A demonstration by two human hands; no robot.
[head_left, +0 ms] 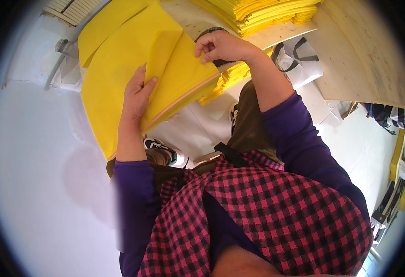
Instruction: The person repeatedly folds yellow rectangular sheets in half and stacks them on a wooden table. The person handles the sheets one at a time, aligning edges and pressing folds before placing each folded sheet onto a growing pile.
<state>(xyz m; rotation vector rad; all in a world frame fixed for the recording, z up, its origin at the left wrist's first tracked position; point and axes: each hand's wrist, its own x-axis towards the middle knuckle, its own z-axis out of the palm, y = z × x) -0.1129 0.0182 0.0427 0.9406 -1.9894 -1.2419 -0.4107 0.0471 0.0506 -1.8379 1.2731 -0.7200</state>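
Observation:
A wide yellow fabric sheet (114, 87) lies in front of me, with a pinkish strip along its near edge. One part stands up as a folded flap (163, 51). My left hand (137, 94) is closed at the foot of that flap, the fabric between thumb and fingers. At the sheet's right edge, my right hand (221, 47) has its fingers curled in toward the thumb. Whether its fingertips pinch the fabric is too small to tell. A black rounded object (211, 31) shows partly behind the right hand; its kind is hidden.
Stacked yellow sheets (276, 16) sit on a wooden shelf (281, 35) at the far right, with more yellow sheets (237, 74) below. A white bag with dark handles (299, 62) stands beside a wooden panel (364, 55). A white wall (41, 161) borders my left side.

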